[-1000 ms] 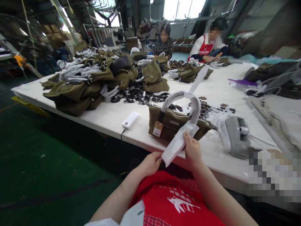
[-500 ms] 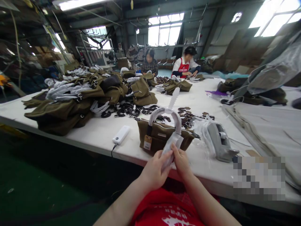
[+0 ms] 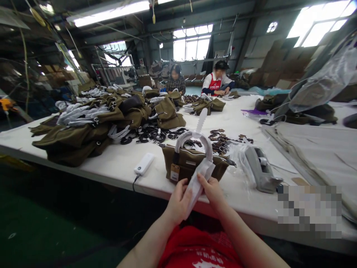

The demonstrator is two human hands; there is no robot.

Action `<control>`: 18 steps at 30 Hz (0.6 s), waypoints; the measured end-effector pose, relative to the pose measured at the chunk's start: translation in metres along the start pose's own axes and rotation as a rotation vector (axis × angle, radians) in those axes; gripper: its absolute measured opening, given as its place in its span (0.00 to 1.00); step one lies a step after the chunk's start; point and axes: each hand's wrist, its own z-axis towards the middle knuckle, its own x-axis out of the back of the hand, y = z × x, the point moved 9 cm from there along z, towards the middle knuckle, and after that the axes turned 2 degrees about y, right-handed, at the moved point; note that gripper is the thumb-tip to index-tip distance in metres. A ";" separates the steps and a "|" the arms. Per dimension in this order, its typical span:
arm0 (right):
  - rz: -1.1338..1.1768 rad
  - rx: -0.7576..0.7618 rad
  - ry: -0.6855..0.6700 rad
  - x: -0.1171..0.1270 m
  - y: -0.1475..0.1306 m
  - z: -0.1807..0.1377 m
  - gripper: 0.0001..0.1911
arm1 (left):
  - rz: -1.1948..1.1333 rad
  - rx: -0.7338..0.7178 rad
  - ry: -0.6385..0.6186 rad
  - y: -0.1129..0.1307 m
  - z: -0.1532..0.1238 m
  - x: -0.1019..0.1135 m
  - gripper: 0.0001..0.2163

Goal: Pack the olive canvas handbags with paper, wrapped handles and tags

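An olive handbag [image 3: 182,156] stands upright at the table's front edge, its arched handle [image 3: 208,147] wrapped in white material. A brown paper tag [image 3: 174,172] hangs at its left side. From the handle's right base a long white wrapping strip [image 3: 196,188] slants down toward me. My left hand [image 3: 180,199] is closed on the strip's lower part, fingers behind it. My right hand [image 3: 213,190] pinches the strip higher up, thumb on its front. A serrated white tie [image 3: 202,120] sticks up from the top of the handle.
Left, a heap of olive bags [image 3: 72,137] covers the white table [image 3: 117,163]. A white power bank [image 3: 144,164] with a cable lies left of the handbag. Right stands a grey tape dispenser [image 3: 260,169]. Black straps [image 3: 156,134] lie behind. Two people sit across the table.
My left hand has shifted slightly left and opened out along the strip, which now shows more of its length below the fingers. The handbag stays in place.
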 end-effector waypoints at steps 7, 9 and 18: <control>-0.063 0.041 -0.041 0.004 0.001 0.001 0.31 | -0.280 0.420 -0.186 -0.031 -0.003 -0.024 0.28; -0.078 0.033 -0.075 0.006 0.002 -0.001 0.31 | -0.269 0.403 -0.182 -0.032 -0.004 -0.026 0.28; -0.072 0.043 0.001 0.030 -0.005 -0.005 0.30 | -0.084 0.292 -0.271 -0.040 -0.002 -0.044 0.28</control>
